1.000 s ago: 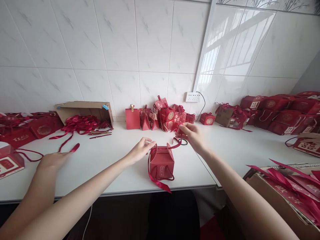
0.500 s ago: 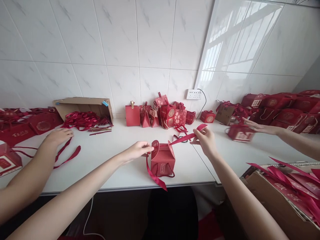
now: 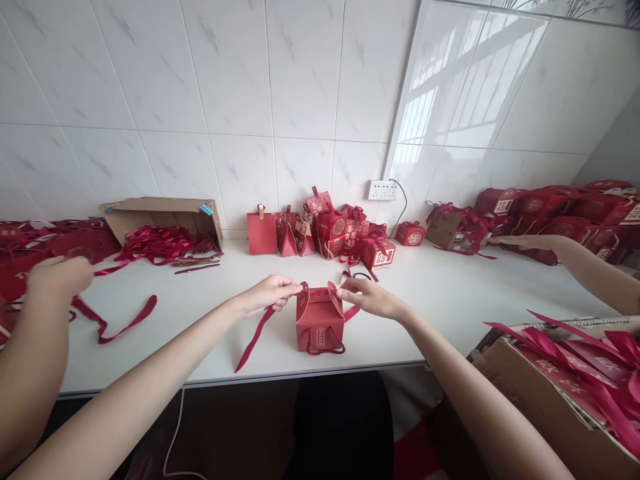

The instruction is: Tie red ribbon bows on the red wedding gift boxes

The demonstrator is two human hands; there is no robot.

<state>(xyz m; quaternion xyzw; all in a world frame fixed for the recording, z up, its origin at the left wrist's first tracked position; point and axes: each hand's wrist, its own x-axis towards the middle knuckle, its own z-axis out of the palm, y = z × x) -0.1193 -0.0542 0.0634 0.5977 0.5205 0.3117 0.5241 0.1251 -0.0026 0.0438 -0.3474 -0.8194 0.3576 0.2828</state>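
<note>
A small red gift box point(image 3: 320, 325) with a cord handle stands on the white table point(image 3: 210, 320) near its front edge. A dark red ribbon point(image 3: 256, 337) runs through the box's top flaps and trails down to the left. My left hand point(image 3: 269, 295) pinches the ribbon at the left flap. My right hand point(image 3: 369, 298) pinches the ribbon's other end at the right flap.
A pile of finished red boxes point(image 3: 335, 230) stands by the wall under a socket point(image 3: 379, 190). A tipped carton point(image 3: 165, 217) spills ribbons at left. Another person's hand point(image 3: 57, 280) lifts a ribbon at far left; another arm point(image 3: 575, 257) reaches at right. A carton of red bags point(image 3: 565, 387) sits at front right.
My right hand came down from holding the ribbon up and now pinches it at the box's right flap. The ribbon's long end now trails left. The person at left lifted a ribbon.
</note>
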